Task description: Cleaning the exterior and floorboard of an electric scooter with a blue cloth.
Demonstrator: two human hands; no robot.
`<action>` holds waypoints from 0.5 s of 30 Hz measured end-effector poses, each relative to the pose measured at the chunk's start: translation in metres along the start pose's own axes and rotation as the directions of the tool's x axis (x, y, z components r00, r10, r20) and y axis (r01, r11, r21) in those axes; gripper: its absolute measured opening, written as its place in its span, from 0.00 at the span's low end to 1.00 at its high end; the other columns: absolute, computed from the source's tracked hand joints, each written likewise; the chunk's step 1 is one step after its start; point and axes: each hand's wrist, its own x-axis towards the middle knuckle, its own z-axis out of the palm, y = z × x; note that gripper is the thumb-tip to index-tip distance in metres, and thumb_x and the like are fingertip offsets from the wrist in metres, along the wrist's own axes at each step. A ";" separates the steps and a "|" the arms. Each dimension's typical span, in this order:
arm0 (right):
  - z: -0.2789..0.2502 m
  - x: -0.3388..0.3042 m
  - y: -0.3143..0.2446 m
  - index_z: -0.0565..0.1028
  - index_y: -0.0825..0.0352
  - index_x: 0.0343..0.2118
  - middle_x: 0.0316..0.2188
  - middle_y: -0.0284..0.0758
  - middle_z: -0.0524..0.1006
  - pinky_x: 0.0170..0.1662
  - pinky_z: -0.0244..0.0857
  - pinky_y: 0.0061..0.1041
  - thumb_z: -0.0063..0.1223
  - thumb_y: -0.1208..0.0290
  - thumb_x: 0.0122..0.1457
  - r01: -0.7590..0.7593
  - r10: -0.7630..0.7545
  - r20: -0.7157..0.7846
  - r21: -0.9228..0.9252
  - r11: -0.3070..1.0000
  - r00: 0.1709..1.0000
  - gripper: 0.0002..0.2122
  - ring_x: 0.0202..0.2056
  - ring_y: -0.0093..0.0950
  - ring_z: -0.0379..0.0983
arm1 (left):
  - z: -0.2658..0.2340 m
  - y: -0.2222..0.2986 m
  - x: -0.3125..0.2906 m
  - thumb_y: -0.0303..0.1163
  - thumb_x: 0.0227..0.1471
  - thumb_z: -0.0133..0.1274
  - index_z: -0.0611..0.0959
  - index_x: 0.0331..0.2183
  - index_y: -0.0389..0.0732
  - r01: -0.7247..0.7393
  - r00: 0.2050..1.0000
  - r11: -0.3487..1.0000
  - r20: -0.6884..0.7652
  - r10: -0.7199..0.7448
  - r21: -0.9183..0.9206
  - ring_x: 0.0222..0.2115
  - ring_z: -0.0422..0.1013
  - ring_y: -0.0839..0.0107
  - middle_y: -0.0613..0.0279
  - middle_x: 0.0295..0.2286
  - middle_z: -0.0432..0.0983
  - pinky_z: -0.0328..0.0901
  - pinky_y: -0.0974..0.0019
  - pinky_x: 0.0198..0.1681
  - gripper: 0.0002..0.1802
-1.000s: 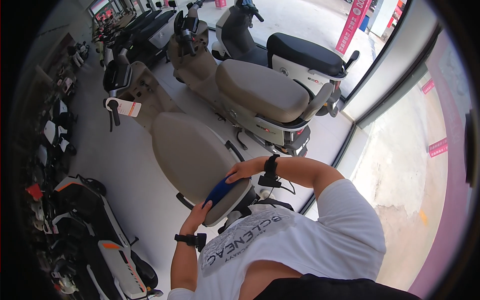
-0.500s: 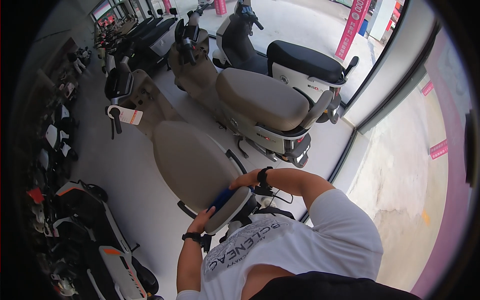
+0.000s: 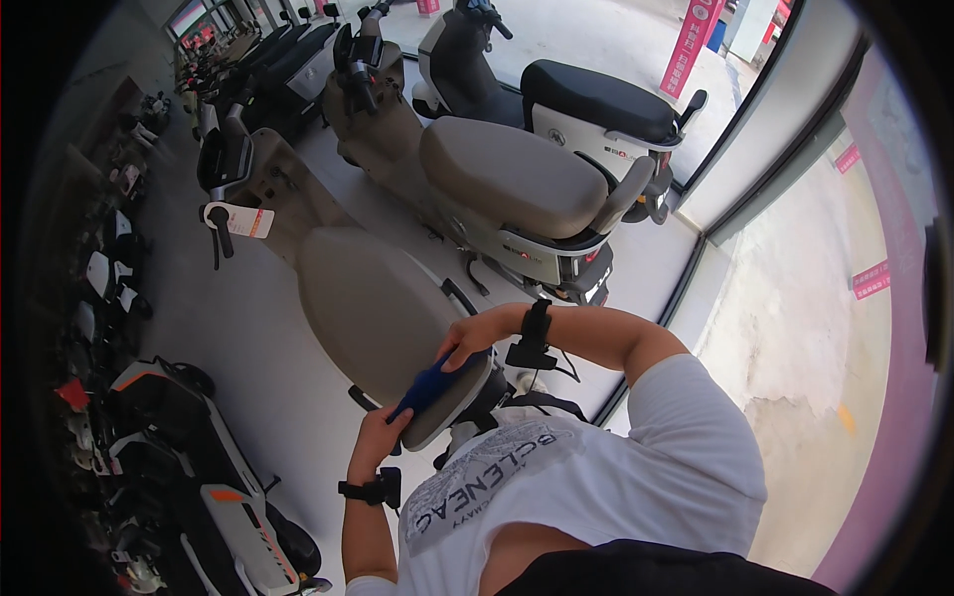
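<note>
A blue cloth (image 3: pixel 429 385) stretches between my two hands, over the gap where the taupe scooter seat (image 3: pixel 368 288) meets its padded backrest (image 3: pixel 457 405). My left hand (image 3: pixel 378 434) grips the cloth's near left end, its thumb at the backrest's edge. At the far right end, my right hand (image 3: pixel 475 334) is closed on the cloth with its fingers bent downward. Both wrists wear black bands. Part of the cloth is hidden under my right fingers.
A second taupe scooter (image 3: pixel 512 179) stands close on the right, with a black-seated scooter (image 3: pixel 596 104) beyond it. A white tag (image 3: pixel 243 221) hangs from the nearest handlebar. Dark and orange-trimmed scooters (image 3: pixel 238 526) stand at the lower left. Glass panels (image 3: pixel 795 298) line the right.
My right hand has shifted left and rises higher over the backrest, its fingers more bent. My left hand has moved slightly left. More of the blue cloth shows between them.
</note>
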 end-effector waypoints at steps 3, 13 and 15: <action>0.005 -0.013 -0.019 0.71 0.65 0.54 0.46 0.30 0.76 0.55 0.58 0.23 0.52 0.57 0.61 0.000 0.008 0.031 -0.237 0.972 0.999 0.23 0.47 0.25 0.69 | 0.004 0.007 -0.010 0.40 0.56 0.55 0.82 0.43 0.38 -0.048 0.998 0.995 -0.047 0.044 -0.087 0.15 0.62 0.80 0.68 0.18 0.70 0.58 0.72 0.17 0.18; -0.020 0.026 0.040 0.66 0.62 0.59 0.52 0.34 0.73 0.58 0.61 0.24 0.47 0.55 0.63 -0.285 0.284 -0.032 -0.030 0.958 0.958 0.25 0.52 0.27 0.69 | 0.015 -0.024 0.046 0.50 0.59 0.48 0.76 0.48 0.33 0.000 0.985 0.981 0.170 0.034 -0.196 0.36 0.71 0.72 0.59 0.36 0.78 0.65 0.70 0.43 0.29; -0.025 0.036 0.060 0.66 0.62 0.58 0.51 0.34 0.73 0.58 0.62 0.25 0.47 0.55 0.63 -0.296 0.295 -0.013 -0.012 0.955 0.955 0.24 0.52 0.27 0.69 | 0.020 -0.033 0.056 0.49 0.59 0.48 0.77 0.47 0.33 0.013 0.985 0.979 0.169 0.022 -0.202 0.36 0.71 0.72 0.59 0.36 0.78 0.65 0.70 0.44 0.28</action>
